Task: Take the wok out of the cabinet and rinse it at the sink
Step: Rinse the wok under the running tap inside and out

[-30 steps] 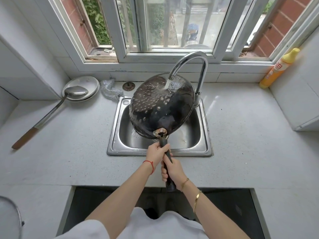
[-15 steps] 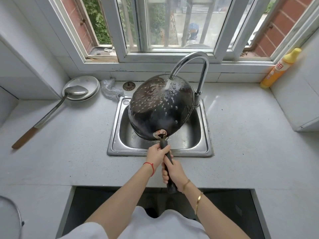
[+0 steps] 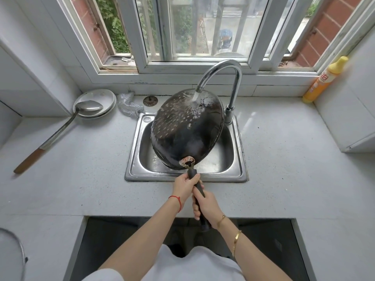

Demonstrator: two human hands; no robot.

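With both hands, left (image 3: 185, 186) above right (image 3: 206, 206), curled tight around the handle, I tilt the wok (image 3: 185, 130) over the sink (image 3: 239, 159) under the faucet (image 3: 220, 78), where wet fingers could slip and spray the tabletop (image 3: 294, 159).

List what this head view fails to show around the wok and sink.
- Wok inside: faces away; only its wet underside shows.
- Sink drain and basin floor: hidden behind the wok.
- Round metal object at lower left: cut off by the frame edge.
- Yellow bottle label: too small to read.
- Cabinet: not in view.
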